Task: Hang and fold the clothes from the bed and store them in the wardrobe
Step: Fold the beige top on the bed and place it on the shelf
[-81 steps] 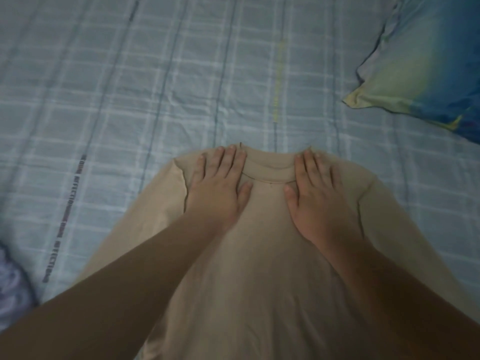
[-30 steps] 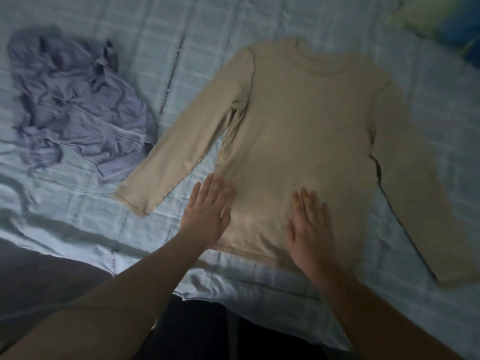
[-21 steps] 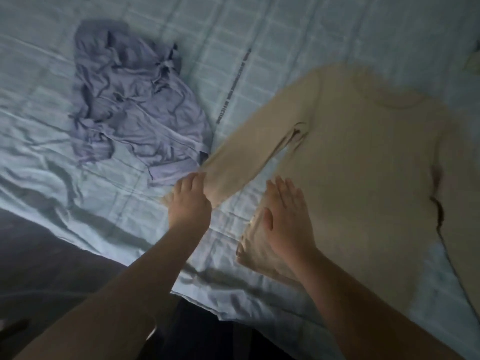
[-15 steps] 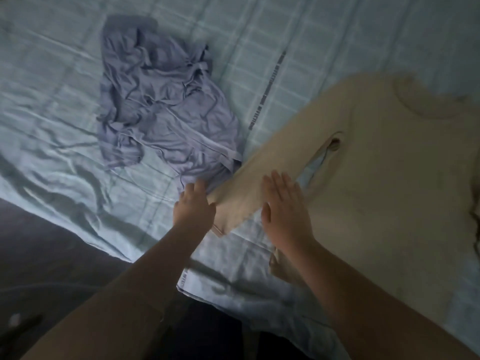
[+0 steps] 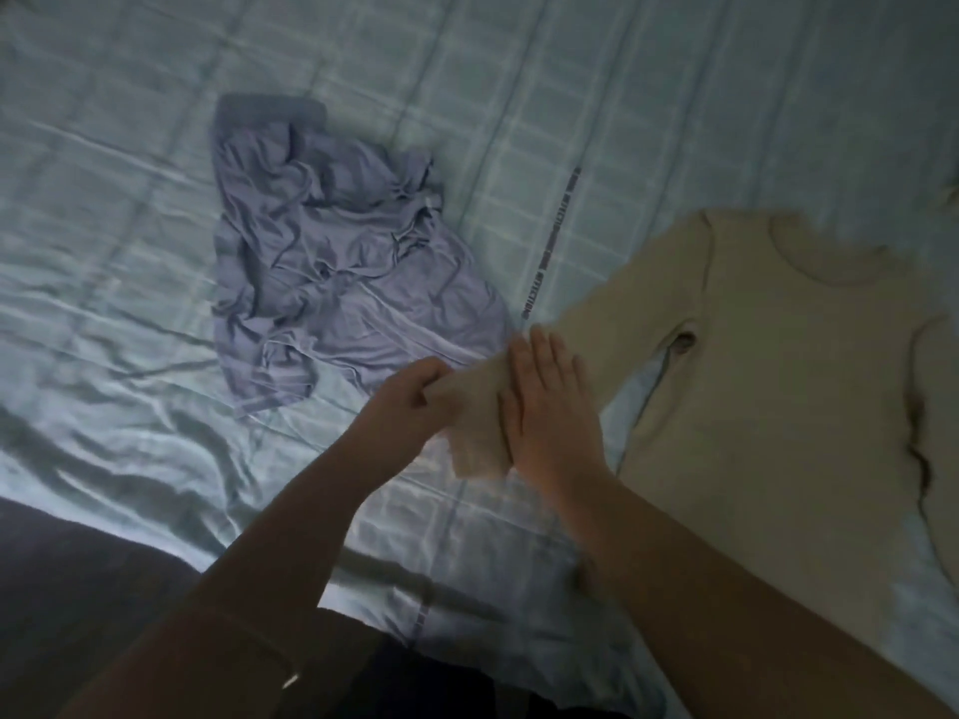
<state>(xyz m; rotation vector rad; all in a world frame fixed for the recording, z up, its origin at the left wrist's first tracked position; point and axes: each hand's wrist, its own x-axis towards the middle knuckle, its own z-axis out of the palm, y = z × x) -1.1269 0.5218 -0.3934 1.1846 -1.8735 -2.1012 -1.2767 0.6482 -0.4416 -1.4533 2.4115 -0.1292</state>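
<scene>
The beige top point(image 5: 768, 386) lies flat on the bed point(image 5: 129, 251), and folding has started at its sleeve point(image 5: 480, 407) — the left hand point(image 5: 410, 402) pinches the cuff while the right hand point(image 5: 550, 407) rests open and flat on it. Next, probably, the sleeve goes across the chest; the crumpled purple garment point(image 5: 337, 282) just beside it crowds that side.

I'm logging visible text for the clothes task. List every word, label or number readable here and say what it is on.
"AFFECTION": partly legible, my best reading of dark lettering repeated along a printed strip on the checked bedsheet; the rest is too blurred.
Beige long-sleeved top: no text visible.
Crumpled lilac garment: no text visible.
</scene>
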